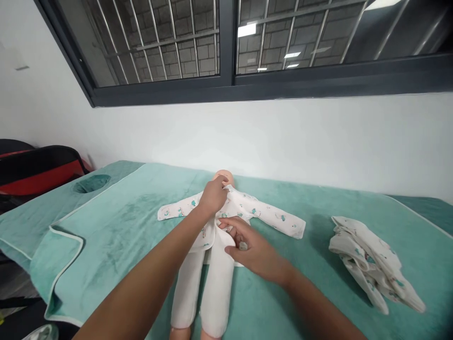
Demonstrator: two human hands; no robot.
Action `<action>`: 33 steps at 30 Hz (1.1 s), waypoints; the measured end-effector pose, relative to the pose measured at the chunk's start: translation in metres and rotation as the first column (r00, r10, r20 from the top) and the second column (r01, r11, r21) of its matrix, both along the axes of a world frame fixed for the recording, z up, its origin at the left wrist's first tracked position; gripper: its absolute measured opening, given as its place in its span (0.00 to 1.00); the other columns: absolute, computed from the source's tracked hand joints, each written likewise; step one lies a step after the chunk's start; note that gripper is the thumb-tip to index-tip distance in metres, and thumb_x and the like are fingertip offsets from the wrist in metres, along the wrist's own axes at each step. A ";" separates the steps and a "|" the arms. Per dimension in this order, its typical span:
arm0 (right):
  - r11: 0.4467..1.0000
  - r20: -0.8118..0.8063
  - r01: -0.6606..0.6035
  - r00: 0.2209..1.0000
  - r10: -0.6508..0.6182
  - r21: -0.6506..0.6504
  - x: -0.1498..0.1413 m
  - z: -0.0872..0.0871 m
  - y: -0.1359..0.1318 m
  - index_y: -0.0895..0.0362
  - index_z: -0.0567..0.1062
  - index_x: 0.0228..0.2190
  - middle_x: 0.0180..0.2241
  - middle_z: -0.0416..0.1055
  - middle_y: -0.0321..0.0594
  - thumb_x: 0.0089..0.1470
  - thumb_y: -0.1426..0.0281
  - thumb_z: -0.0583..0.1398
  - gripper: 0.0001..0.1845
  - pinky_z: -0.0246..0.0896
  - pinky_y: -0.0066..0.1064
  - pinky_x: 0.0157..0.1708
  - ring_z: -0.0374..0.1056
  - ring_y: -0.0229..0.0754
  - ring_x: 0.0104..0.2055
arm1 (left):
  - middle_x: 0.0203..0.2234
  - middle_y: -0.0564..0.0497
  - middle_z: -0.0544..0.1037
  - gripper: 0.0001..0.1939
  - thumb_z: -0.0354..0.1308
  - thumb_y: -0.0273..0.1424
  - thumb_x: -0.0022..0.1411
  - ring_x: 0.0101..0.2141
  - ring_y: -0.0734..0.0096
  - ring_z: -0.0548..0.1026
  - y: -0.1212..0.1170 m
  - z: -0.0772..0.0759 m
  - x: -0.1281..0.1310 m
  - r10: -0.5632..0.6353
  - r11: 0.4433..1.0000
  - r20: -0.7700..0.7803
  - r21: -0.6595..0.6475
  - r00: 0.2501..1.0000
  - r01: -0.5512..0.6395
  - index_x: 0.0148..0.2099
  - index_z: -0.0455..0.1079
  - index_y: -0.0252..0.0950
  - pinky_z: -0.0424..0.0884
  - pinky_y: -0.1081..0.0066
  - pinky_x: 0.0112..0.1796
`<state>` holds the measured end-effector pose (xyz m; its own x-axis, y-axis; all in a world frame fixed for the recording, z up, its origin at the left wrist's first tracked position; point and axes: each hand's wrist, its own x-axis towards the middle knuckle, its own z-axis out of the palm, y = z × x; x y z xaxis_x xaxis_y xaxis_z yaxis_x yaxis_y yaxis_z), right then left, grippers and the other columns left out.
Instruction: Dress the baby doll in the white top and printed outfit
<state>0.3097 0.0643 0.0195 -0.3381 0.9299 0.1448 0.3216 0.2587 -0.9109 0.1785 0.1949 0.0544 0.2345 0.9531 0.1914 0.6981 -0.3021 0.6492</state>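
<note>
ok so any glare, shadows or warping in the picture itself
Head view: bright reflected patches glare on the window, and the upper right corner goes dark; head view: a soft shadow lies left of the crumpled printed garment; head view: the window's left side slants, perhaps wide-lens distortion; head view: small motifs on the doll's top look soft.

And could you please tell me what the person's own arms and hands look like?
The left hand and right hand are ungloved, and both forearms are bare as far as they show: no sleeve, watch or bracelet is visible. Some fingers are partly hidden, so rings cannot be ruled out.
</note>
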 end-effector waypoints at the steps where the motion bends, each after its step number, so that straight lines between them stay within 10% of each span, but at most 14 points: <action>1: 1.000 0.047 0.006 0.999 -0.007 0.013 -0.001 0.002 -0.001 0.46 0.67 0.53 0.42 0.67 0.36 0.53 0.73 0.58 0.26 0.62 0.33 0.37 0.62 0.37 0.34 | 0.45 0.44 0.76 0.19 0.50 0.24 0.62 0.44 0.61 0.74 0.001 -0.002 -0.002 0.011 0.999 -0.017 0.030 1.000 -0.010 0.54 0.66 0.37 0.68 0.63 0.45; 6: 0.988 0.290 0.076 0.950 -0.113 0.135 -0.006 0.006 -0.003 0.53 0.68 0.30 0.27 0.62 0.31 0.54 0.73 0.57 0.02 0.53 0.30 0.29 0.57 0.37 0.29 | 0.47 0.42 0.73 0.15 0.51 0.23 0.60 0.52 0.54 0.66 -0.007 -0.012 -0.011 0.039 0.986 -0.102 0.164 0.994 -0.022 0.49 0.69 0.35 0.63 0.58 0.51; 21: 0.968 0.337 -0.178 0.935 0.110 0.177 -0.010 0.014 -0.014 0.53 0.73 0.30 0.32 0.71 0.33 0.61 0.65 0.57 0.09 0.57 0.29 0.34 0.66 0.36 0.34 | 0.44 0.49 0.70 0.14 0.51 0.18 0.58 0.44 0.70 0.72 -0.031 -0.028 -0.024 -0.085 0.982 0.286 0.187 0.954 0.031 0.43 0.69 0.38 0.71 0.69 0.46; 26: 0.971 0.645 -0.183 0.763 0.042 0.154 0.017 0.009 -0.011 0.55 0.70 0.29 0.30 0.72 0.34 0.47 0.54 0.68 0.19 0.44 0.30 0.26 0.64 0.40 0.30 | 0.44 0.50 0.72 0.19 0.45 0.17 0.58 0.48 0.68 0.71 -0.072 -0.050 -0.058 -0.099 0.959 0.279 0.283 0.955 0.017 0.44 0.68 0.41 0.70 0.63 0.50; 33: 0.939 0.762 -0.189 0.639 -0.104 0.286 0.005 -0.003 -0.010 0.56 0.64 0.22 0.25 0.69 0.36 0.51 0.75 0.57 0.08 0.37 0.33 0.26 0.60 0.38 0.26 | 0.54 0.48 0.67 0.22 0.54 0.23 0.58 0.55 0.57 0.64 -0.134 -0.078 -0.101 -0.056 0.961 -0.042 0.269 0.998 0.065 0.54 0.66 0.46 0.65 0.52 0.55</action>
